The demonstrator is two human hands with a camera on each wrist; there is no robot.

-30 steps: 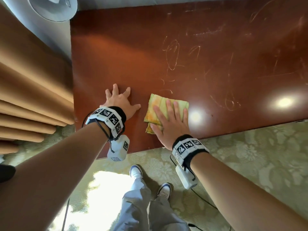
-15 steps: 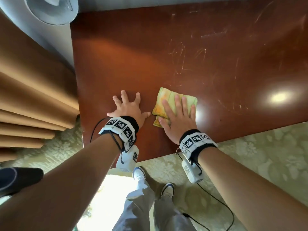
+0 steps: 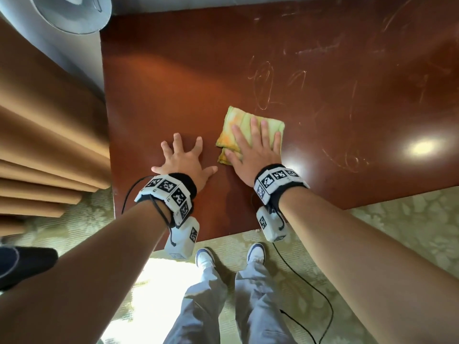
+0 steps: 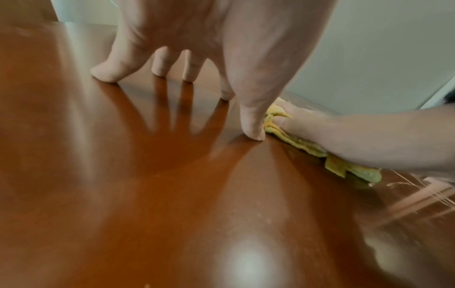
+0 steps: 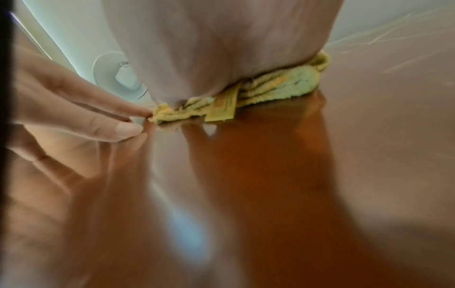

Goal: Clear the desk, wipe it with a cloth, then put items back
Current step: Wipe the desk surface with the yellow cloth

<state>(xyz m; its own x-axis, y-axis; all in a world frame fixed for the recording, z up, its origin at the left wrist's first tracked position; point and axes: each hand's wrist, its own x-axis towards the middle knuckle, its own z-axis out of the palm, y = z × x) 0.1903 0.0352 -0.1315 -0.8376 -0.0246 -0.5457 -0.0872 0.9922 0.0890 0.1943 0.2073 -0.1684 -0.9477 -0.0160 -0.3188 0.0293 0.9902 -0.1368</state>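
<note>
A folded yellow-green cloth [image 3: 238, 125] lies on the reddish-brown desk [image 3: 323, 108] near its front left part. My right hand [image 3: 253, 142] lies flat on the cloth with straight fingers, pressing it to the wood; the cloth [image 5: 275, 85] bulges out from under the palm in the right wrist view. My left hand [image 3: 181, 157] rests spread on the bare desk just left of the cloth, fingertips [image 4: 105, 76] down on the surface. In the left wrist view the cloth [image 4: 307, 148] shows beyond my left thumb, under my right hand [image 4: 344, 140].
Pale scratch marks [image 3: 263, 88] cross the desk top. A white lamp shade [image 3: 72, 13] stands at the back left corner. Tan curtains [image 3: 44, 135] hang left of the desk. The desk's front edge [image 3: 248, 232] is close to my wrists, with carpet and my shoes [image 3: 255, 252] below.
The right hand has slid the cloth a little away from the front edge and to the right. The left hand has shifted the same way on the desk, staying flat.
</note>
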